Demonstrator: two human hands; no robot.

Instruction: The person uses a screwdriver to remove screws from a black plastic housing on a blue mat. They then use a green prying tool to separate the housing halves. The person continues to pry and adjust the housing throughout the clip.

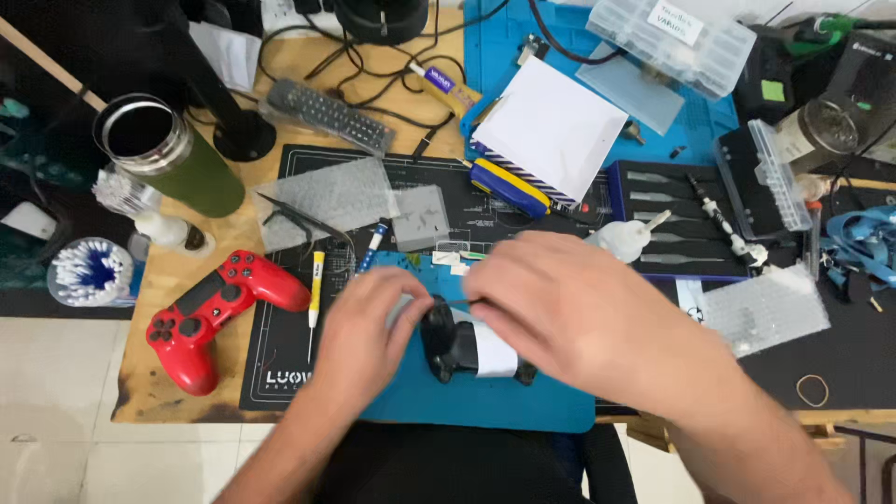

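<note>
Gripping a black controller (455, 347) — left hand (366, 329) and right hand (551, 303) both clasp it.

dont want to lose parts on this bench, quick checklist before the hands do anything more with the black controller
1. Black controller lies on the blue mat: ok.
2. Both hands on it, left hand, right hand: ok.
3. White strip across the controller, how it is fixed: cannot tell.
4. Yellow-handled screwdriver within reach: ok.
5. Red controller lies apart: ok.
6. Loose screws near the work: cannot tell.

Black-and-white controller (467, 350), blue mat (485, 401)
</note>
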